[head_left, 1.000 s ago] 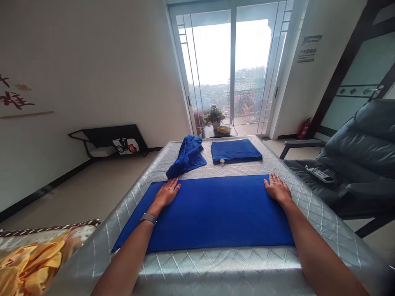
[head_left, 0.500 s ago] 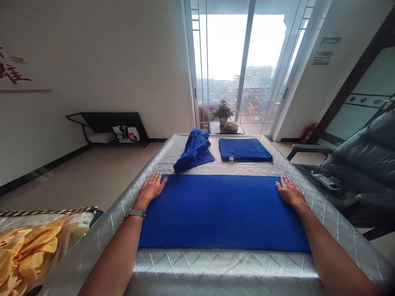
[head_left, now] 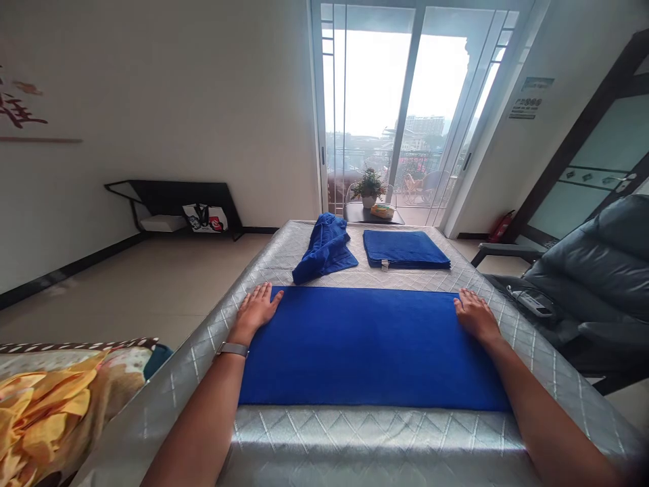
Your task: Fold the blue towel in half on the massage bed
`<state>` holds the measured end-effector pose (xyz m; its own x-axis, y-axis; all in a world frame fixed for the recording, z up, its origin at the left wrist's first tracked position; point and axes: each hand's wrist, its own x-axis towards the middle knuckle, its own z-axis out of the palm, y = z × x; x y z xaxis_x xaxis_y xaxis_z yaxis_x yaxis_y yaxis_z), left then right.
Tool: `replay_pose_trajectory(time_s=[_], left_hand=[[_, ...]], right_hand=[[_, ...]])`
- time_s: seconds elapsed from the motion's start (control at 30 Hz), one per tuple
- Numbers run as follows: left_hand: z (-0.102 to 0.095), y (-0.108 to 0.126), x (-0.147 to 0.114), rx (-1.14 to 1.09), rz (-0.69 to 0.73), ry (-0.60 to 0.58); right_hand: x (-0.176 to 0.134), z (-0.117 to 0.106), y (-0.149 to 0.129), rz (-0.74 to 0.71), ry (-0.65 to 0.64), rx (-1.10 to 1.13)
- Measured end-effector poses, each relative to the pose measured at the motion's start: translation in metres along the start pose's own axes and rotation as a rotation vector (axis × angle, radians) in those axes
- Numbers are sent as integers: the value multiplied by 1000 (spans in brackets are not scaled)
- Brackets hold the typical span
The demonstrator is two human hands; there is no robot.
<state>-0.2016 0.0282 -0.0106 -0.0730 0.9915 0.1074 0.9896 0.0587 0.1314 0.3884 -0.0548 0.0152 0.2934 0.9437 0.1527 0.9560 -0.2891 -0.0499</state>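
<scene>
Lying flat on the bed (head_left: 375,429), the cloth (head_left: 375,345) no longer juts past the left hand (head_left: 257,311) as it did 1 second ago, so it looks squarer, the right hand (head_left: 476,315) opposite, each grip flattened, clutching nothing.

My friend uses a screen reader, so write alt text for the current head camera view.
A person's left hand and right hand rest palm-down at the far corners of a flat blue cloth on a silver quilted mattress. Beyond lie a crumpled blue cloth and folded blue fabric, with a sliding glass door behind.
</scene>
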Motion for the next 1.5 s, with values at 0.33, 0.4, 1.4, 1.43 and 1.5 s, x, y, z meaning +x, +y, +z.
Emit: replay_pose_trajectory(time_s=[0.33, 0.4, 1.4, 1.43, 1.5], left_hand=[[-4, 4, -5, -37, -27, 16], [-4, 4, -6, -34, -25, 22], [-10, 14, -10, 120, -84, 85], [-11, 23, -13, 146, -86, 129], [-14, 50, -19, 169, -17, 201]], right_hand=[[-45, -7, -186, -577, -151, 171], [-44, -1, -197, -564, -206, 157], [10, 18, 24, 11, -137, 50], [10, 19, 24, 11, -135, 54], [9, 19, 23, 11, -130, 58]])
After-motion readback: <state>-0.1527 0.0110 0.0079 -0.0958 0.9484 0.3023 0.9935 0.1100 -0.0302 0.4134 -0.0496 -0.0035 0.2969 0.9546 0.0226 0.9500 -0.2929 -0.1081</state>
